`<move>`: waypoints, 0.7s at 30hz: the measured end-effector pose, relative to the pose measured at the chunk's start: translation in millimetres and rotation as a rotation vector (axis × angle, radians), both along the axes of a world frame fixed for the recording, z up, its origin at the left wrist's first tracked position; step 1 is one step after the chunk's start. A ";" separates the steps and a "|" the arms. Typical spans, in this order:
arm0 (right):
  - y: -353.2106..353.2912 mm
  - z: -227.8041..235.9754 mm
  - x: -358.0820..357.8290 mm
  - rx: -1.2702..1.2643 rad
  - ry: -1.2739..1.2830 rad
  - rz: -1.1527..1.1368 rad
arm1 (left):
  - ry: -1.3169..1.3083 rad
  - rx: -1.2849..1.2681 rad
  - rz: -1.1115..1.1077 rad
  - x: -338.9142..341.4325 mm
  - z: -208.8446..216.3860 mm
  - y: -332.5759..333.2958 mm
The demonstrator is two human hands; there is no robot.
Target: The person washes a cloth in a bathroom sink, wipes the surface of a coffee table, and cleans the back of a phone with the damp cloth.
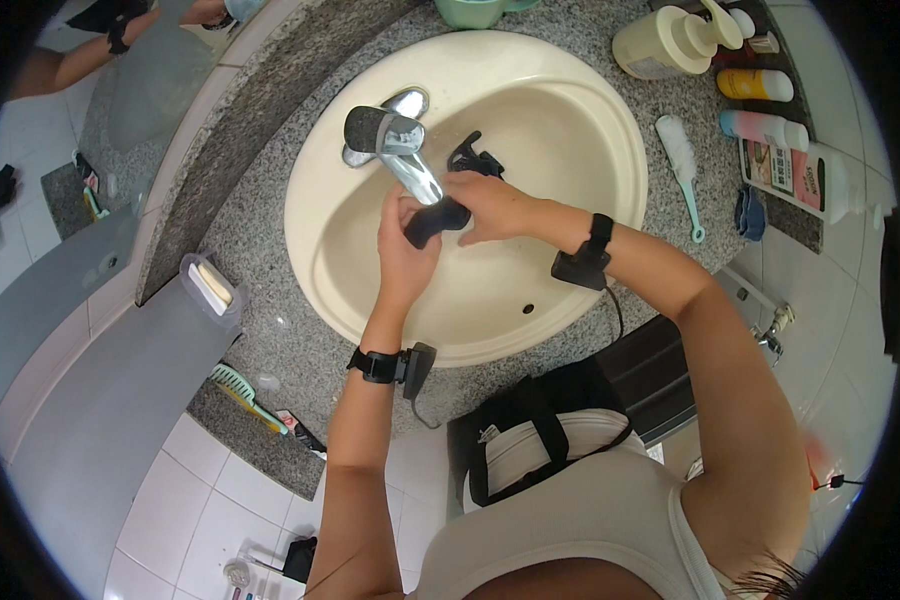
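Observation:
Under the spout of the chrome faucet [408, 160], both my hands are over the cream oval sink [570, 130]. My left hand [402, 258] is closed around one end of a smooth black item [436, 222], perhaps wet cloth; its exact kind is unclear. On the other side my right hand [492, 208] grips the same item, fingers bent over it near the spout. Just beyond the right hand, a crumpled black piece with a thin loop [475, 158] lies in the basin. Whether it joins the held item is hidden by my fingers.
On the granite counter [270, 260], a soap dish [210, 288] stands at left and a white-bristled brush [680, 165] at right. A pump bottle [670, 45] and several smaller bottles line the far right. A green comb [248, 398] rests lower left. Black straps circle both wrists.

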State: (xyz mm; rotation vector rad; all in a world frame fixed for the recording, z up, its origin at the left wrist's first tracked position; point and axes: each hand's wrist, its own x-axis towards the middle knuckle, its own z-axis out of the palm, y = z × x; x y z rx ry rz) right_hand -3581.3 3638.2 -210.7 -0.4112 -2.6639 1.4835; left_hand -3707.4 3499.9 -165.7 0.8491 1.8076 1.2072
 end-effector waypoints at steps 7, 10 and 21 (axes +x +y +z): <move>10.4 1.3 -12.4 -0.090 -0.148 -0.248 | 0.084 -0.125 0.088 -21.0 -28.2 -9.2; 4.6 5.6 -16.7 -0.271 -0.178 -0.329 | 0.109 -0.078 0.112 -15.1 -39.9 -2.8; 7.3 24.7 -5.6 -1.554 -0.082 -0.598 | -0.001 0.073 0.088 9.1 -54.9 30.4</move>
